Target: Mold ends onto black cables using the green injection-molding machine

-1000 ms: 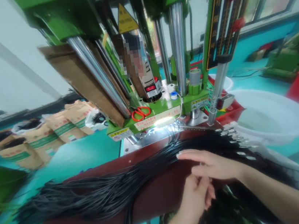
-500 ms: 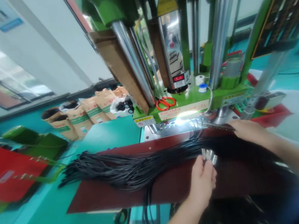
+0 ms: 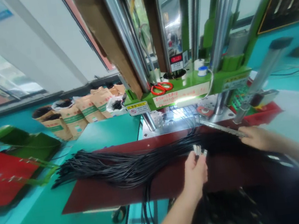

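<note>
My left hand is closed around a small bunch of silver metal plugs, held up in front of the cables; thin dark leads hang below the fist. In my right hand is the end of a long, narrow metal bar. The bar slants up and left, its far end at the edge of the machine's steel plate. A thick bundle of black cables lies across the dark red board, passing behind my left hand. Several thin leads run from the bundle onto the plate.
The green press stands ahead on shiny columns, with orange-handled scissors and a blue-and-white tape roll on its ledge. Paper sacks line the back left. A red machine sits left, a red tray right.
The view has tipped down, so the press sits higher in it. My right hand has drawn back from the plate with the metal bar. My left hand still holds the plugs.
</note>
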The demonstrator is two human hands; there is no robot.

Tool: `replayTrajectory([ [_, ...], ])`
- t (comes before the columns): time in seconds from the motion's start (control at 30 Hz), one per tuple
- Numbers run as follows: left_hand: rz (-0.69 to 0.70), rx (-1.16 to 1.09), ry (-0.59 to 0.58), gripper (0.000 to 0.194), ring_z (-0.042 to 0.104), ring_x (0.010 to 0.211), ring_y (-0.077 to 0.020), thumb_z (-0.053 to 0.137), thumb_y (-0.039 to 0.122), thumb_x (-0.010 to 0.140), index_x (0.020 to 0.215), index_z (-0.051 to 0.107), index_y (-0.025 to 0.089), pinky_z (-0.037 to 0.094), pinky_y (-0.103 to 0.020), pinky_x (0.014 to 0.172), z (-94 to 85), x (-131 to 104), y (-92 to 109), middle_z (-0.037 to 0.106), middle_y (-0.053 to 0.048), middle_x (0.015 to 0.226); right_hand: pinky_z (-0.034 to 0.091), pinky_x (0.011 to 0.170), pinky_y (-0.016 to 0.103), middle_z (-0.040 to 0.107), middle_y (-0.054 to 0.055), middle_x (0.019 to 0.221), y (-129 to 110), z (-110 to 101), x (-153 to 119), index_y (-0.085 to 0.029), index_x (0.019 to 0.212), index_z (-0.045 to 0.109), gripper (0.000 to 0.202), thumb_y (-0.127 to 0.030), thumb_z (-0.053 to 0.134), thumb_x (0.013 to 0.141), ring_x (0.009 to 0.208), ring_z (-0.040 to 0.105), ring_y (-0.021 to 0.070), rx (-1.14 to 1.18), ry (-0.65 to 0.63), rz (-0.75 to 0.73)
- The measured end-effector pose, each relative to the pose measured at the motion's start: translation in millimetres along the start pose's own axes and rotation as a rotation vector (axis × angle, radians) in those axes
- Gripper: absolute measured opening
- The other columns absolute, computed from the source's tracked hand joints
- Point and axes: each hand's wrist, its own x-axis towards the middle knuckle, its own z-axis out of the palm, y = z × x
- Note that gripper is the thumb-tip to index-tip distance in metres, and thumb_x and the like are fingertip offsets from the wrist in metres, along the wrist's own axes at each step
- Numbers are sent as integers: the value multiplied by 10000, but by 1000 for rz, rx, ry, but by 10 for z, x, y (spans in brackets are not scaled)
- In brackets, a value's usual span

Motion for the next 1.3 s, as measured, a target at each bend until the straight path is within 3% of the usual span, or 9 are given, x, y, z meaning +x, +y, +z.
replayTrajectory([
  [0.07,-15,35,3,385,152,330,-9,628,502,656,740,400,203,77,-152,319,20,19,-21,233,132,417,328,421,228,529,-5,484,-52,100,-316,-172,667,579,39,-163,542,673,429,495,143,137,-99,103],
  [0.17,-37,115,-16,379,173,325,-7,653,488,629,703,436,186,98,-156,318,90,50,-80,261,123,403,195,306,179,408,-73,432,-235,365,-702,-165,993,531,282,-310,498,753,284,330,84,652,-139,341],
  [0.27,-67,186,-45,385,187,325,-11,660,498,609,672,451,181,105,-163,315,178,81,-159,278,114,403,174,273,156,395,-89,476,-455,643,-860,-172,1095,474,407,-447,513,797,268,255,49,1081,-73,337],
  [0.33,-76,232,-48,390,202,329,-13,662,507,598,657,465,176,119,-166,320,221,99,-208,294,108,408,213,269,156,401,-85,488,-554,772,-864,-170,1085,489,404,-487,485,833,275,251,42,1207,-17,301],
  [0.57,-17,295,-1,363,276,381,-30,670,481,599,639,528,150,201,-178,376,234,130,-262,347,84,424,257,279,157,372,-89,412,-587,867,-823,-152,1166,476,435,-483,419,889,282,285,59,1160,2,250],
  [0.9,51,342,38,306,295,379,-36,642,433,649,650,515,155,236,-174,378,192,135,-309,366,77,430,280,317,144,427,-37,543,-622,898,-843,-158,1258,429,542,-531,408,866,412,357,75,926,4,205],
  [1.0,68,374,-3,324,312,369,-39,564,480,710,724,517,160,246,-165,358,192,133,-241,392,72,454,281,320,145,446,-27,570,-633,894,-835,-164,1243,450,540,-534,444,850,423,366,75,989,8,248],
  [1.13,149,424,26,332,342,363,-50,433,505,793,852,485,183,258,-152,335,146,161,-100,423,72,485,230,315,134,428,-46,570,-629,863,-838,-199,1231,462,505,-508,502,834,385,323,50,1143,61,358],
  [1.3,26,321,-56,314,215,346,-38,413,497,805,865,483,196,139,-154,323,97,187,-73,366,86,477,193,315,130,408,-61,558,-593,849,-845,-232,1233,462,472,-483,516,837,353,292,35,1222,41,378],
])
